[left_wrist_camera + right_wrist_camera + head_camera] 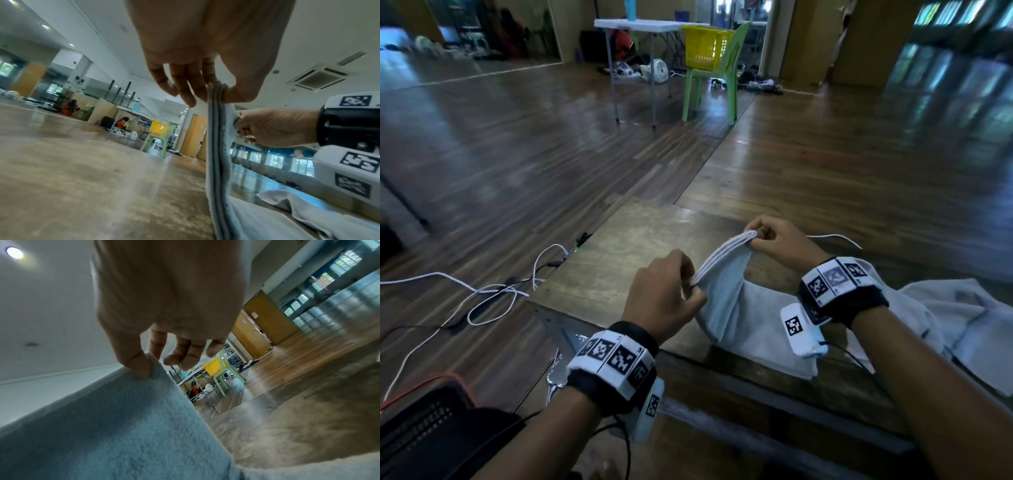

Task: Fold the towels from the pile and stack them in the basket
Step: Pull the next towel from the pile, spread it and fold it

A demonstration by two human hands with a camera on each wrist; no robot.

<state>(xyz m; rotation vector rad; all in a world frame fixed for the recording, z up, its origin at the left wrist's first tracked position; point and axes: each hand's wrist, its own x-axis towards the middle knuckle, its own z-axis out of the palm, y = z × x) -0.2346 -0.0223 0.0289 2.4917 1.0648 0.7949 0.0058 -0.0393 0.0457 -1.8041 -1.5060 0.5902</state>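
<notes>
A pale grey-blue towel, folded into several layers, hangs between my two hands above the wooden table. My left hand pinches the stacked edges at the near corner. My right hand pinches the far corner of the same edge. In the left wrist view the layered towel runs down from the left hand, with the right hand gripping behind it. The right wrist view shows the right hand with its thumb pressed on the fluffy towel. More white towels lie crumpled on the table at right.
A dark mesh basket sits at the lower left beside the table. White and red cables trail over the wooden floor on the left. Far off stand a green chair carrying a yellow basket and a folding table.
</notes>
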